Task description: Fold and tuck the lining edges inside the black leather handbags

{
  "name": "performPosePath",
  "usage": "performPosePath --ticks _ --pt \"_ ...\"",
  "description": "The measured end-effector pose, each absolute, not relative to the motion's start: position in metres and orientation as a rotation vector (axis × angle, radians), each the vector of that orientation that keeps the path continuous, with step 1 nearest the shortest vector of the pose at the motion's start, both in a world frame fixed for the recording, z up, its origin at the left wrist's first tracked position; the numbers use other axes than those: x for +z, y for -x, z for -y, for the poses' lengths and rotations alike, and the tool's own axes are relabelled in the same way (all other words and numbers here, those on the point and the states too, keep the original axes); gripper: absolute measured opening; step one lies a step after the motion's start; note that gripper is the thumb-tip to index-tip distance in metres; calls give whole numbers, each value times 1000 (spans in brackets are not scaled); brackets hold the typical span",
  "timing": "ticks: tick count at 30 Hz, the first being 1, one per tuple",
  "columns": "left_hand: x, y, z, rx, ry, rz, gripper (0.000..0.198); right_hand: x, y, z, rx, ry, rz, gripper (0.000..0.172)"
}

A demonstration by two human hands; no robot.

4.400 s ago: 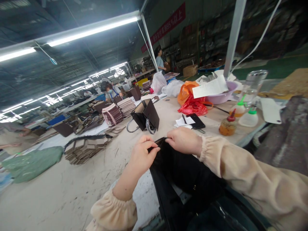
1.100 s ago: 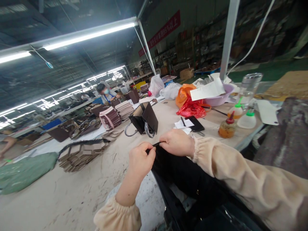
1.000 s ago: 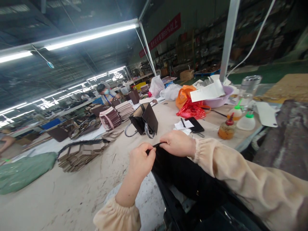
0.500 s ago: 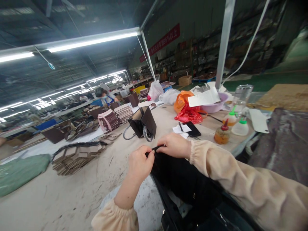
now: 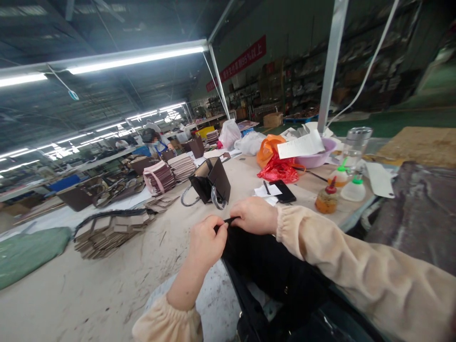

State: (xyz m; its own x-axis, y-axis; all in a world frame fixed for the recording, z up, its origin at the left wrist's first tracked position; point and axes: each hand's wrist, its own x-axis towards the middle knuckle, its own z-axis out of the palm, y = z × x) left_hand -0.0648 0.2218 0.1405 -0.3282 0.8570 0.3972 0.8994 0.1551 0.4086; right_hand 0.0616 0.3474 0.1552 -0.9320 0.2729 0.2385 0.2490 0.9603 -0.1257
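Pinching the edge — left hand and right hand close together on black fabric.
Thumbs and fingers of both are clamped on its upper edge; the fabric drops toward the person at the near side of the worktable. The step looks like working that edge by hand, and the next move seems to call for an even, steady pinch. On the red banner, "95%以上" reads clearly — any print on the white sheet is too small.

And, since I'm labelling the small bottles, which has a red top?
The leftmost bottle, nearest the right hand; the other two bottles have green tops.
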Motion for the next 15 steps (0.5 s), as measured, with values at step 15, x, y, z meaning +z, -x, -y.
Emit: performPosePath --ticks 15 --pt "135 75 -217 -910 1770 2287 10 164 -58 -346 320 345 3035 30"
